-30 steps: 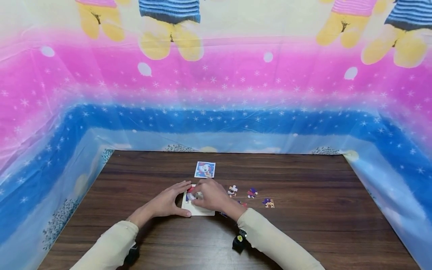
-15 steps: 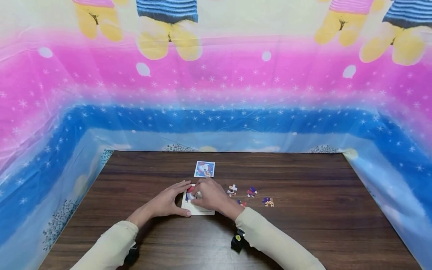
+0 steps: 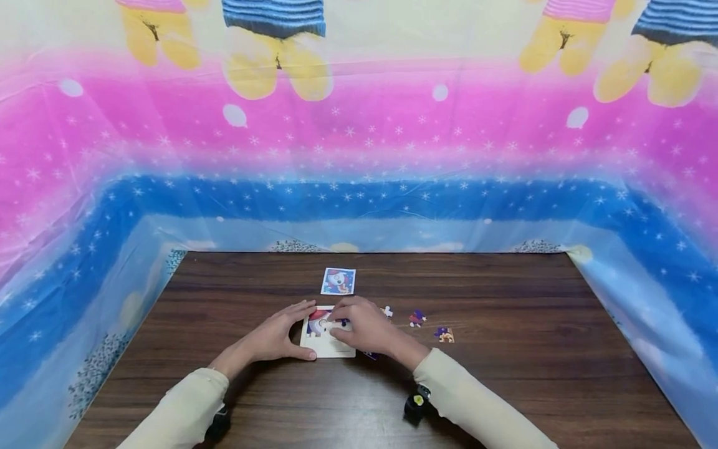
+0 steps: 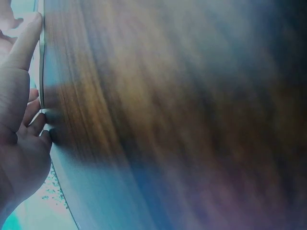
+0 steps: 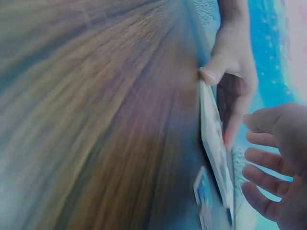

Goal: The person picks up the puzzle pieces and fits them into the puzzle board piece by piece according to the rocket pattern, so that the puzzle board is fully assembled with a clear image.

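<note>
A small cream puzzle board (image 3: 332, 349) lies on the table, its upper part filled with a red, white and purple picture. My left hand (image 3: 276, 333) holds its left side, thumb at the near corner and fingers at the far one. In the right wrist view, that left thumb (image 5: 214, 72) presses on the board's edge. My right hand (image 3: 361, 324) hovers over the board's right half. Its fingers (image 5: 268, 160) are loosely bent and spread in the right wrist view, with nothing visible between them and the thumb. It hides part of the picture.
Loose puzzle pieces lie right of the board: a purple and red one (image 3: 417, 318), an orange and purple one (image 3: 445, 335), and a white one (image 3: 388, 311) partly behind the right hand. A picture card (image 3: 338, 281) lies beyond the board. A printed cloth (image 3: 359, 199) surrounds the table.
My right hand has shifted right and lifted off the picture, uncovering more of its upper left. The left hand keeps its hold on the board.
</note>
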Demonstrator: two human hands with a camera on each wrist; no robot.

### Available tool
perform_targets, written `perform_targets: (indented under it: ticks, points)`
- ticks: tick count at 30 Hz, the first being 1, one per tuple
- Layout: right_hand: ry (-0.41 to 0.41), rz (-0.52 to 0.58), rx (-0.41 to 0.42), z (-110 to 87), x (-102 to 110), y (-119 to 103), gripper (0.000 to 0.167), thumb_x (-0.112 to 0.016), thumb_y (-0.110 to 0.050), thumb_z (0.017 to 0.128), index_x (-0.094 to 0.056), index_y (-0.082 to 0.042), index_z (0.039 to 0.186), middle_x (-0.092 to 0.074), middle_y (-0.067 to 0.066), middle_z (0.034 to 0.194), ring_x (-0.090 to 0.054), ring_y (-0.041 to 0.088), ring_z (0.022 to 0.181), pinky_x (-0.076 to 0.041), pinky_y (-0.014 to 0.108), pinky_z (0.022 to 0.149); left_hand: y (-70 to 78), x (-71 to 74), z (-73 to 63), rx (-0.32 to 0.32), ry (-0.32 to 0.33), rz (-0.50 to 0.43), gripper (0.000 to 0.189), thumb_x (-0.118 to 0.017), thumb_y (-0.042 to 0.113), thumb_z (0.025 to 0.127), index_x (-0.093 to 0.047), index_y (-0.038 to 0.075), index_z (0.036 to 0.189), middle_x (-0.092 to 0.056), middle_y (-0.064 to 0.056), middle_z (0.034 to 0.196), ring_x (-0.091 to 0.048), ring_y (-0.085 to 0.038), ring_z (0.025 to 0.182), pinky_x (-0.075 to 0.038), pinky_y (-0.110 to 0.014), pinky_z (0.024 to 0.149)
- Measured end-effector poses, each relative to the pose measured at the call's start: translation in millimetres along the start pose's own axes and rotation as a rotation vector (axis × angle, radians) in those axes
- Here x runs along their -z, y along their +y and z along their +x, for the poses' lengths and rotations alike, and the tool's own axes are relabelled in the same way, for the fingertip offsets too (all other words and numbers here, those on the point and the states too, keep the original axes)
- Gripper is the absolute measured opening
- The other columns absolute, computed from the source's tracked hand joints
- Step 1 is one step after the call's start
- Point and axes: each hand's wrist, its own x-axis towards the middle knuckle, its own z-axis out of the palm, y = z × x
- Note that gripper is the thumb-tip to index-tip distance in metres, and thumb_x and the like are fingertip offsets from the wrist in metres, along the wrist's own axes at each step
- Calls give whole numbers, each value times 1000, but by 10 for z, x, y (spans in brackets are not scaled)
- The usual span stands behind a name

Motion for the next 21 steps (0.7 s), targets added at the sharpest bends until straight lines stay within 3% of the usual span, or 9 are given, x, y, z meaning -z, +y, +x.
perform_targets:
  ticks: [11, 21]
  points:
    - [84, 83, -50, -465, 275, 159, 26, -71, -27, 98, -77, -13, 118, -73, 1, 118, -66, 17, 113, -55, 40, 95, -14, -13, 1, 9, 6, 3, 102, -83, 58, 79, -41, 7, 157, -34, -11, 165, -27, -37, 153, -30, -64, 116]
    - [171, 50, -101, -829, 417, 355, 23, -75, -26, 95, -78, -14, 114, -74, -3, 113, -68, 14, 107, -57, 40, 90, -2, -16, 3, 0, 4, 13, 103, -84, 57, 78, -41, 6, 156, -35, -11, 164, -27, -36, 153, -31, -62, 116]
